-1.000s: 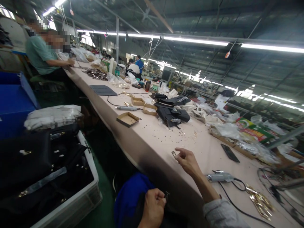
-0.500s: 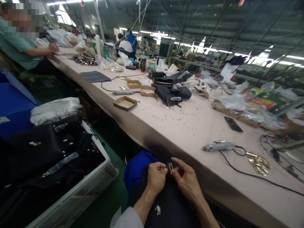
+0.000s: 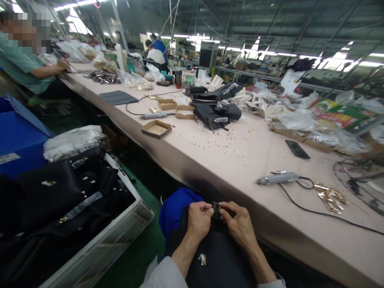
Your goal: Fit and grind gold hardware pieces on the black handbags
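Note:
Below the table's near edge, my left hand [image 3: 199, 220] and my right hand [image 3: 239, 224] meet over a black bag [image 3: 223, 260] in my lap. Both pinch a small metal fitting [image 3: 215, 209] at the bag's top edge, fingers curled round it. A little gold clasp [image 3: 202, 259] shows on the bag's front. Blue cloth [image 3: 175, 208] lies under the bag on the left.
An electric screwdriver [image 3: 277, 178] with a black cord, gold hardware [image 3: 330, 197] and a phone [image 3: 297, 149] lie on the long pink table [image 3: 228, 160]. Further off are black bags [image 3: 216, 112] and small cardboard trays [image 3: 156, 128]. A white crate [image 3: 99, 248] of black bags stands on the left. A seated person [image 3: 24, 68] works at the far left.
My right hand came off the table with the small fitting and joined my left hand at the bag in my lap. My view tilted down and both hands shifted slightly.

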A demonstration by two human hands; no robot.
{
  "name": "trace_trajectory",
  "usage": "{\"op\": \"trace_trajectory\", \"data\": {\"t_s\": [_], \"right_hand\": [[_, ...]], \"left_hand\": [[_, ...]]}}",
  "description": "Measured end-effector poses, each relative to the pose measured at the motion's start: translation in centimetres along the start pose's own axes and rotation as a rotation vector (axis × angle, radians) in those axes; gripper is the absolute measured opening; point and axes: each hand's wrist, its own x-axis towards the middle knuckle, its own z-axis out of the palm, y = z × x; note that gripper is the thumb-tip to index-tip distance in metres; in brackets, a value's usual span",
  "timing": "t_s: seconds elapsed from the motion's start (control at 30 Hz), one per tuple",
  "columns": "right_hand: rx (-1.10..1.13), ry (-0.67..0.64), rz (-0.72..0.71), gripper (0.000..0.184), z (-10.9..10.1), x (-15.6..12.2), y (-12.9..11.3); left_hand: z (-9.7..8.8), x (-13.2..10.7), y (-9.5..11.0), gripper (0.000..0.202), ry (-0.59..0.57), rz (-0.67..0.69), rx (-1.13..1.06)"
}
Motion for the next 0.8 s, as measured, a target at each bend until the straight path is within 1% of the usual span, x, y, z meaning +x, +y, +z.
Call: {"op": "trace_trajectory", "data": {"t_s": [0.13,0.23,0.27,0.33,0.43,0.5,0.6,0.73,0.8], "right_hand": [[-0.082,-0.081,-0.022,0.024,-0.3,0.1,-0.7],[-0.125,-0.072,0.022,0.026,-0.5,0.3,-0.7],[-0.085,-0.062,0.047,0.027,-0.6,0.3,-0.6],[0.073,-0.047,0.097,0.031,-0.6,0.4,-0.3],[0.315,-0.067,0.145,0.036,-0.4,0.6,-0.4],[0.389,-0.087,0.161,0.04,0.0,0.8,-0.7],[0.415,-0.087,0.176,0.045,0.7,1.2,-1.2],[0.384,-0.068,0.175,0.046,1.3,1.6,-1.2],[0.362,-0.04,0.169,0.047,1.5,1.7,-1.1]], "left_hand": [[0.0,0.0,0.1,0.014,0.0,0.002,0.015],[-0.1,-0.1,0.4,0.015,0.007,0.001,0.026],[-0.1,-0.1,0.5,0.015,0.007,-0.001,0.031],[-0.2,-0.1,0.7,0.016,0.004,-0.011,0.042],[-0.4,-0.1,0.9,0.018,-0.004,-0.011,0.058],[-0.4,-0.2,0.9,0.017,-0.017,0.002,0.065],[-0.6,-0.2,1.2,0.017,-0.046,0.021,0.075],[-1.0,-0.4,1.6,0.022,-0.072,0.064,0.05],[-1.1,-0.5,1.6,0.025,-0.068,0.077,0.049]]}}
